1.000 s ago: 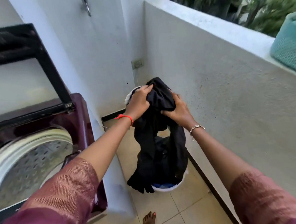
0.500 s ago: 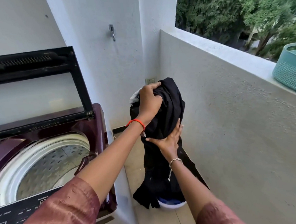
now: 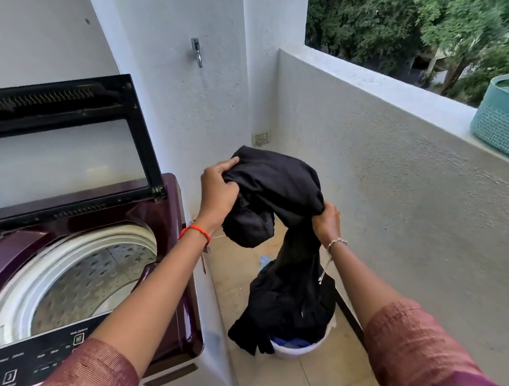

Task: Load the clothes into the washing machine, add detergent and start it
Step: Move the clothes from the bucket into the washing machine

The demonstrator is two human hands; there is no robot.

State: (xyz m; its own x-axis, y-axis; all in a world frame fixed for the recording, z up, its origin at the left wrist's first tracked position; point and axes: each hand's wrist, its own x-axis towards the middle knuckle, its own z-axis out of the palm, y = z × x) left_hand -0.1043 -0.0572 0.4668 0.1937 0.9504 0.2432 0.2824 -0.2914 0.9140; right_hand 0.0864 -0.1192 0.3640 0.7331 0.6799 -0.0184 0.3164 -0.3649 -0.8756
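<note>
Garment under handling: a long black cloth garment (image 3: 280, 191), held in the air to the right of the machine and above the tub. Its lower end trails down into the tub, with one tail hanging outside the rim.

Left hand (image 3: 218, 192): fingers curled tight round the top bunch of the cloth.

Right hand (image 3: 327, 222): clamped on a fold further down and to the right.

Change noted: half a second ago the right hand lay flat against the middle of the garment, directly below the left. It has since shifted outward and closed on the cloth. A second ago both hands clutched the top of the bundle, low over the tub. The bundle now sits higher and is spread between two separate holds.

Source: a round white plastic laundry tub (image 3: 300, 348) on the tiled floor, with blue clothing (image 3: 291, 342) lying inside it.

Destination: a maroon top-loading washing machine (image 3: 176, 258), to the left of the garment. Its black-framed glass lid (image 3: 60, 152) stands raised, and the perforated steel drum (image 3: 82, 283) is exposed.

Assessment: the garment is secured at two points but is not yet clear of the tub. The transfer leftward into the drum remains to be done. The trailing end may snag the tub or drag on the machine's edge. Detergent and start steps are outstanding.
</note>
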